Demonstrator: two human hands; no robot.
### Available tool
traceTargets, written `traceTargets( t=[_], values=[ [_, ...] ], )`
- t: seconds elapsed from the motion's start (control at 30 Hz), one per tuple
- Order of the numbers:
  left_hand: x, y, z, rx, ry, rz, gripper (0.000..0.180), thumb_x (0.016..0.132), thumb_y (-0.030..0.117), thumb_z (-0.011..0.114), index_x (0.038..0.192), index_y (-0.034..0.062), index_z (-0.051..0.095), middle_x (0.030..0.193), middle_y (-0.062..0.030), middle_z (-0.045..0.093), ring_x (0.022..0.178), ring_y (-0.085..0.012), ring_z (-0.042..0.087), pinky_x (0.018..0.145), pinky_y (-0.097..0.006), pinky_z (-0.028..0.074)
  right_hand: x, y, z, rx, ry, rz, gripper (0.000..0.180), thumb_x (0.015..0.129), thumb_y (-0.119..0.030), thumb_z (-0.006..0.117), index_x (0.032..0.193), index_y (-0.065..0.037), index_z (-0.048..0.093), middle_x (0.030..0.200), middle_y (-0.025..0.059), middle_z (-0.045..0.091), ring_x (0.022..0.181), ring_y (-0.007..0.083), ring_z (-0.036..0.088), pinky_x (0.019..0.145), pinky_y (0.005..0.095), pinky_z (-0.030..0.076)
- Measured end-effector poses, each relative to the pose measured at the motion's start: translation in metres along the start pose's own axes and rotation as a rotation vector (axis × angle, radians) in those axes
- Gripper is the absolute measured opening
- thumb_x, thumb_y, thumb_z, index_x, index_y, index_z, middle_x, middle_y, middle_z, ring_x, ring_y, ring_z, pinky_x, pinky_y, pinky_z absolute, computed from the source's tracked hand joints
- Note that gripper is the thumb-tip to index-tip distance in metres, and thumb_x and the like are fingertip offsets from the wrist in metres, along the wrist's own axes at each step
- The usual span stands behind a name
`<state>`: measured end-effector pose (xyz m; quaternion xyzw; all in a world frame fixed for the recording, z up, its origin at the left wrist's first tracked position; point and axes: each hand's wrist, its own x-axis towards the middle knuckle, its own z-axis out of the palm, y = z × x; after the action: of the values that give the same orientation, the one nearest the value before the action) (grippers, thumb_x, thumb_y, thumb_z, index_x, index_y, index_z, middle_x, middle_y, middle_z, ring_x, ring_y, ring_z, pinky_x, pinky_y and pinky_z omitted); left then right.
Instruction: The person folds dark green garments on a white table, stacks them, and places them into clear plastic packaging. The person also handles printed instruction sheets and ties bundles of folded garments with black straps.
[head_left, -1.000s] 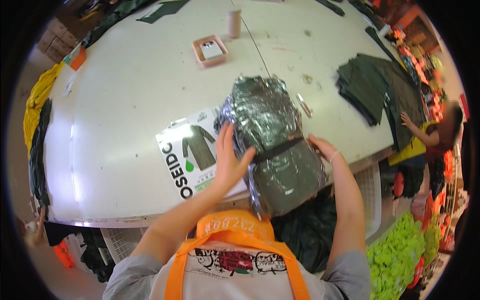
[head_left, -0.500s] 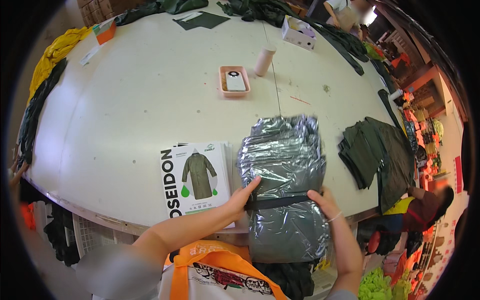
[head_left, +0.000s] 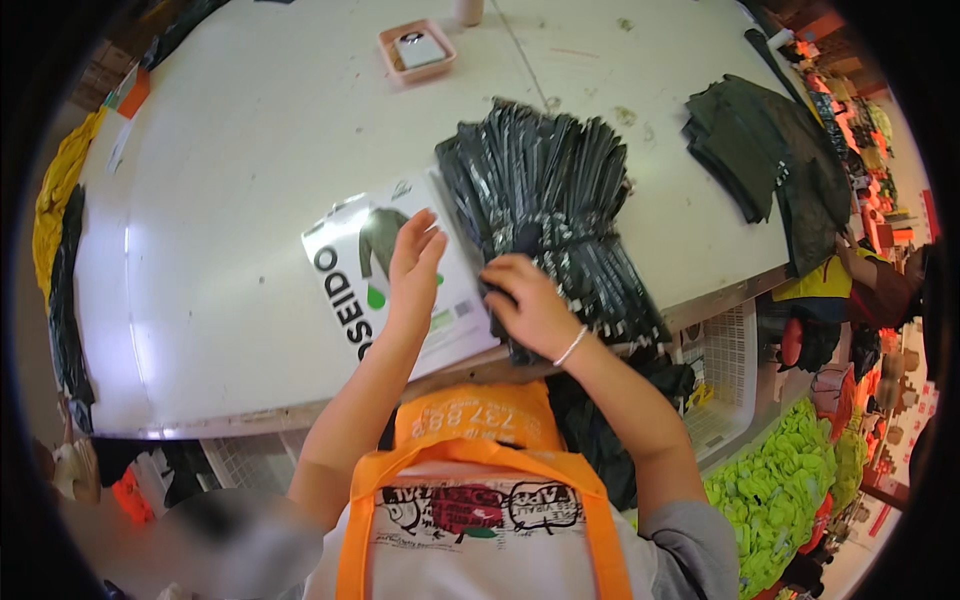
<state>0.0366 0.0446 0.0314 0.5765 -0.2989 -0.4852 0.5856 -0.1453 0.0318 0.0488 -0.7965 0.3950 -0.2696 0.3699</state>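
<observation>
Dark folded packs in glossy clear plastic form a thick bundle (head_left: 545, 180) on the table, their edges fanned out and a dark band round the middle. My right hand (head_left: 528, 310) is over the bundle's near left side, fingers bent and thumb apart, the dark packs showing through the gap. To the left lies a stack of white printed packages (head_left: 440, 345), the top one picturing a long green raincoat. Above that stack my left hand (head_left: 415, 260) is open, fingers stretched; whether it touches the top package I cannot tell.
A pink tray (head_left: 440, 72) holding a white phone (head_left: 420, 48) stands at the back. Dark green garments (head_left: 770, 150) lie at the right, near another person's arm (head_left: 860, 262). Below the table edge are a white plastic crate (head_left: 735, 365) and a lime-green heap (head_left: 775, 490).
The bundle has been turned, so its fanned pack edges now face me instead of its flat side. My left hand has left it and moved over the packages; my right hand has shifted left.
</observation>
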Motion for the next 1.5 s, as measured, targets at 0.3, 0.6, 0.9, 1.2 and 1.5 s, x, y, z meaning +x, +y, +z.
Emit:
traceTargets(
  t=[0.3, 0.6, 0.9, 1.2, 1.5],
  values=[
    [-0.019, -0.015, 0.024, 0.736, -0.316, 0.301, 0.064, 0.066, 0.022, 0.082, 0.121, 0.0018, 0.054, 0.120, -0.0200, 0.057, 0.108, -0.0308, 0.056, 0.088, -0.036, 0.048, -0.011, 0.017, -0.069, -0.120, 0.256, 0.183, 0.017, 0.082, 0.000, 0.063, 0.098, -0.002, 0.066, 0.097, 0.0099, 0.064, 0.079, 0.0230, 0.061, 0.070, 0.0311, 0.050],
    [0.013, -0.015, -0.044, 0.264, -0.185, -0.131, 0.017, 0.085, 0.011, 0.066, 0.097, -0.0002, 0.072, 0.071, -0.0033, 0.066, 0.066, -0.0083, 0.060, 0.058, -0.023, 0.046, 0.017, 0.013, -0.027, -0.378, 0.080, -0.124, 0.021, 0.075, -0.011, 0.070, 0.095, -0.005, 0.068, 0.096, 0.0079, 0.065, 0.093, 0.0288, 0.056, 0.082, 0.0369, 0.047],
    [0.001, 0.037, -0.076, 0.128, -0.026, -0.093, 0.017, 0.090, 0.013, 0.061, 0.098, 0.0004, 0.069, 0.061, 0.0016, 0.053, 0.058, -0.0072, 0.046, 0.057, -0.021, 0.039, 0.043, 0.019, 0.011, -0.404, -0.173, -0.157, 0.013, 0.076, -0.018, 0.070, 0.075, -0.006, 0.065, 0.081, 0.0059, 0.061, 0.088, 0.0262, 0.056, 0.077, 0.0376, 0.043],
    [-0.029, 0.035, -0.096, 0.107, -0.136, 0.075, 0.012, 0.086, 0.011, 0.062, 0.089, -0.0002, 0.064, 0.073, -0.0024, 0.061, 0.067, -0.0084, 0.055, 0.063, -0.023, 0.044, 0.052, 0.036, 0.001, 0.284, -0.028, 0.267, 0.012, 0.086, -0.011, 0.062, 0.086, 0.001, 0.063, 0.070, 0.0004, 0.059, 0.063, 0.0066, 0.051, 0.059, 0.0225, 0.040],
    [-0.016, -0.023, -0.075, 0.757, 0.096, 0.363, 0.048, 0.071, 0.017, 0.073, 0.116, 0.0091, 0.057, 0.117, -0.0136, 0.057, 0.111, -0.0333, 0.051, 0.093, -0.041, 0.043, 0.010, 0.002, -0.026, 0.354, 0.086, 0.260, 0.016, 0.090, 0.002, 0.048, 0.095, 0.001, 0.063, 0.080, -0.0009, 0.060, 0.071, 0.0031, 0.052, 0.065, 0.0178, 0.042]
  ],
)
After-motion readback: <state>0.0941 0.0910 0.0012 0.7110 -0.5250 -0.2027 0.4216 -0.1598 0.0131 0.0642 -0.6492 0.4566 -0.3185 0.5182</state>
